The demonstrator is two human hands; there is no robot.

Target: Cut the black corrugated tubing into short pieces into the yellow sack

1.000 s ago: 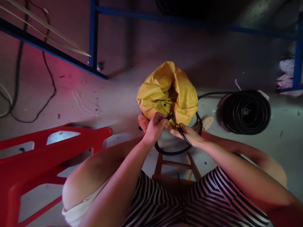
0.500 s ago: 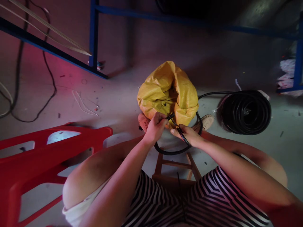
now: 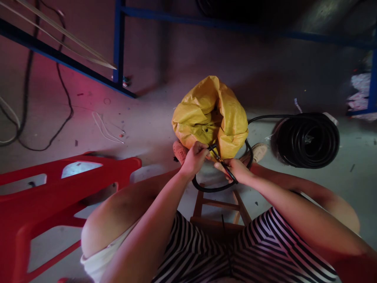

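Note:
My left hand [image 3: 195, 158] is closed around the end of a black hose [image 3: 212, 147] in front of a crumpled yellow sack [image 3: 206, 114]. In my right hand [image 3: 235, 169] is a pair of scissors [image 3: 219, 157] with dark handles. Their blades point up and left and meet or cross the hose by my left fingertips; I cannot tell whether they grip it. The hose loops below my hands and around the sack's right side. The inside of the sack is mostly hidden in its folds.
A coil of black hose [image 3: 309, 139] lies on the floor at right, linked to the loop. A red plastic stool [image 3: 59, 200] stands at left, a small wooden stool [image 3: 218, 206] below my hands. Blue metal frames [image 3: 119, 47] and loose cables [image 3: 63, 82] are further off.
The scissors' handles have come closer together in my right hand, and the blades have shifted slightly against the hose. My left hand stays nearly in place. The whole view has moved a little.

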